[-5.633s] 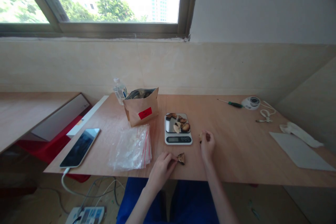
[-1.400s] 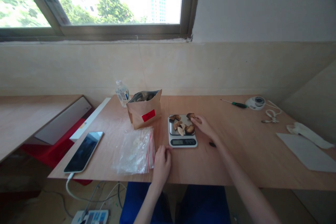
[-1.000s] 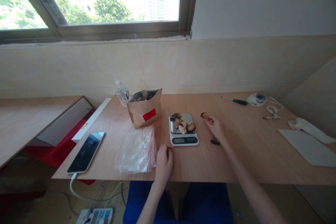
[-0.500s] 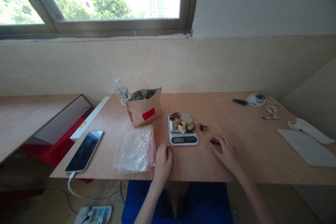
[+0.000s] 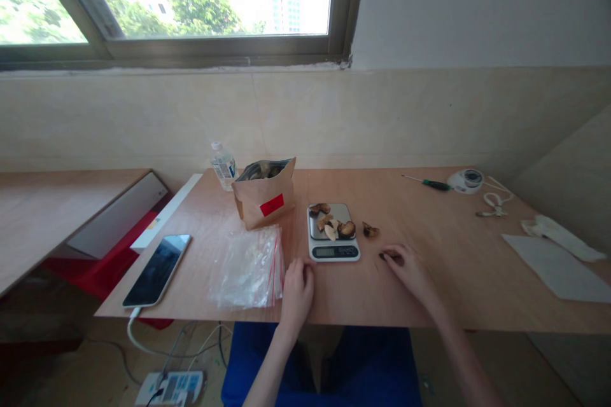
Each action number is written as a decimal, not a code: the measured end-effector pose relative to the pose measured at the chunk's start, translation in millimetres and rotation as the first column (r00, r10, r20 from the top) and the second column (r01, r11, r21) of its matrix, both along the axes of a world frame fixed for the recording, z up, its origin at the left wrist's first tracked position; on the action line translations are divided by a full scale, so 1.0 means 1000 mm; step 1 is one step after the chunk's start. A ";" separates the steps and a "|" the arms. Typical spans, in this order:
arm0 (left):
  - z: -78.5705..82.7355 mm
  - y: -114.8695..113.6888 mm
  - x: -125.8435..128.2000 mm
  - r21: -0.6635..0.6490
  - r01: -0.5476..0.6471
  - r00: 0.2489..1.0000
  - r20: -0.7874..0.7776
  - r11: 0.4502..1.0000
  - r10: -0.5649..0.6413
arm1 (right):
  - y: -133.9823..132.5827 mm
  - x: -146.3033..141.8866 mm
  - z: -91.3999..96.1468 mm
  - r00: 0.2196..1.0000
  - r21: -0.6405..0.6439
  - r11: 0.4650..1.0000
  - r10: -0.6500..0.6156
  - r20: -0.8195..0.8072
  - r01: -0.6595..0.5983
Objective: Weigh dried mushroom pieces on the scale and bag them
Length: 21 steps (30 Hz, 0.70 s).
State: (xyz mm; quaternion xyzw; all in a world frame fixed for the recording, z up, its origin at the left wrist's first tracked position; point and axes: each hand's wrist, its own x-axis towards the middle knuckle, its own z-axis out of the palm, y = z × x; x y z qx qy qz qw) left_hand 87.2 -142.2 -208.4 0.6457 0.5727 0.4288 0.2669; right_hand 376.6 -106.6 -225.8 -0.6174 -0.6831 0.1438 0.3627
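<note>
My right hand [image 5: 405, 267] pinches a small dark piece of dried mushroom [image 5: 382, 256] just above or on the table, right of the scale; the fingers partly cover it. Loosely curled, my left hand [image 5: 298, 286] rests at the scale's lower left corner with nothing visible in it. The white kitchen scale [image 5: 315, 243] carries several brown and pale dried mushroom pieces [image 5: 346, 229] on its metal plate. Another dried mushroom piece [image 5: 370, 230] lies on the table between the scale and my right hand.
Left of the scale are clear zip bags [image 5: 245, 270], an open paper pouch [image 5: 262, 200], a water bottle [image 5: 223, 165] and a phone [image 5: 156, 273] on a cable. Farther right lie a screwdriver [image 5: 435, 185], a white camera [image 5: 465, 181] and a pale sheet [image 5: 558, 267].
The fingers of my right hand have shifted and closed more over the dark mushroom piece, so less of it shows. My left hand stays in place, and the view has shifted slightly.
</note>
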 end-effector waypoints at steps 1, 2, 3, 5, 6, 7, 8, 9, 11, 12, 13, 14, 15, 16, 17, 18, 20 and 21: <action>0.000 0.000 0.000 0.004 -0.003 1.000 -0.004 1.000 0.003 | 0.001 -0.001 0.002 1.000 -0.002 1.000 0.002 -0.014 -0.002; -0.001 0.000 0.000 0.008 -0.005 1.000 -0.007 1.000 0.005 | 0.002 -0.002 0.004 1.000 -0.003 1.000 0.004 -0.027 -0.004; -0.001 0.000 0.000 0.011 -0.006 1.000 -0.010 1.000 0.006 | 0.002 -0.004 0.007 0.999 -0.004 1.000 0.004 -0.039 -0.004; -0.001 -0.001 0.000 0.010 -0.002 1.000 -0.011 1.000 0.002 | 0.005 -0.010 0.016 0.998 0.008 1.000 -0.003 -0.064 0.003; -0.001 -0.001 0.000 0.007 0.001 1.000 -0.011 1.000 -0.001 | 0.007 -0.014 0.022 0.997 0.020 1.000 -0.007 -0.081 0.009; 0.000 -0.001 0.000 0.004 0.003 1.000 -0.011 1.000 -0.003 | 0.009 -0.019 0.028 0.995 0.031 0.999 -0.012 -0.101 0.015; 0.000 -0.001 0.000 0.001 0.004 1.000 -0.012 1.000 -0.004 | 0.012 -0.024 0.034 0.992 0.039 0.999 -0.015 -0.123 0.020; 0.001 -0.001 0.000 -0.001 0.003 1.000 -0.013 1.000 -0.003 | 0.017 -0.028 0.040 0.989 0.044 0.999 -0.019 -0.145 0.026; 0.002 -0.001 0.000 -0.003 -0.001 1.000 -0.021 1.000 0.001 | 0.029 -0.038 0.049 0.983 0.045 0.999 -0.021 -0.183 0.030; 0.003 -0.001 0.000 -0.001 -0.004 1.000 -0.026 1.000 0.004 | 0.037 -0.042 0.052 0.979 0.042 0.999 -0.018 -0.201 0.027; 0.003 -0.001 0.000 0.002 -0.007 0.999 -0.031 1.000 0.007 | 0.046 -0.046 0.054 0.975 0.038 0.999 -0.010 -0.220 0.019; 0.003 -0.001 0.000 0.006 -0.009 0.999 -0.036 1.000 0.010 | 0.057 -0.050 0.054 0.970 0.033 0.999 -0.003 -0.244 0.011; 0.003 -0.001 0.000 0.011 -0.011 0.999 -0.038 1.000 0.011 | 0.067 -0.054 0.054 0.963 0.027 1.000 0.004 -0.271 0.004; 0.003 -0.001 0.000 0.015 -0.011 0.999 -0.037 1.000 0.012 | 0.078 -0.057 0.053 0.955 0.016 1.000 0.012 -0.296 -0.007; 0.003 -0.001 0.000 0.017 -0.011 0.999 -0.034 1.000 0.012 | 0.089 -0.060 0.051 0.948 0.003 1.000 0.021 -0.319 -0.021; 0.002 -0.001 0.000 0.016 -0.010 0.999 -0.031 1.000 0.011 | 0.098 -0.063 0.050 0.941 -0.015 0.999 0.036 -0.337 -0.043; 0.001 0.000 0.000 0.006 -0.008 1.000 -0.029 1.000 0.008 | 0.112 -0.067 0.046 0.926 -0.059 0.991 0.092 -0.365 -0.121; 0.000 0.000 0.000 -0.001 -0.007 1.000 -0.030 1.000 0.007 | 0.116 -0.068 0.045 0.919 -0.081 0.983 0.124 -0.375 -0.166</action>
